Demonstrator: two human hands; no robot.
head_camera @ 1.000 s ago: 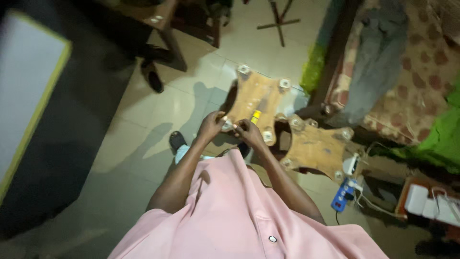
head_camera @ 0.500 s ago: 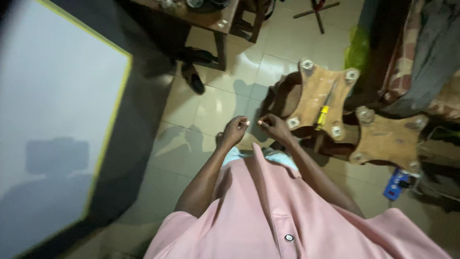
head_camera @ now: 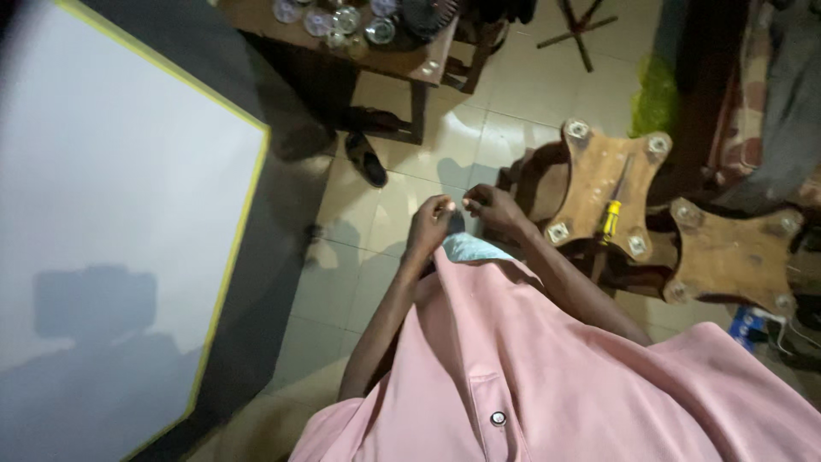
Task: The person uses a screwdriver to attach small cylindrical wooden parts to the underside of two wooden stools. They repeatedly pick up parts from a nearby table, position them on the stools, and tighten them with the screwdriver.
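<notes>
Far left: a large white panel (head_camera: 111,214) with a yellow edge stands over the tiled floor (head_camera: 359,282). At the far side a dark wooden bench (head_camera: 410,68) carries several small round glass or metal pieces, too small to identify. A dark shoe (head_camera: 366,159) lies on the floor just near of it.

Centre: the left hand (head_camera: 430,227) and right hand (head_camera: 496,210) are raised in front of the pink shirt (head_camera: 530,368), fingertips almost meeting. Each grip is pressed together at thumb and forefinger. Whatever is pinched between them is too small to make out, so it cannot be said what is held. Judgement: the work in hand is fine fingertip handling of a very small part. That calls for a steady pinch from both hands, with the part kept close over the body, since anything dropped would fall to the floor.

Right of the hands: a brown wooden plate (head_camera: 599,171) with round metal fittings at its four corners lies face up on a dark stool frame, just beside the right hand but apart from it. A screwdriver (head_camera: 611,214) with a yellow handle rests on this plate, untouched, with its shaft pointing away. It looks light and easy to lift by the handle. A second, similar plate (head_camera: 735,257) lies further right.

Far right: a green cloth (head_camera: 654,103) lies on the floor, and a bed (head_camera: 774,103) has a patterned cover.
</notes>
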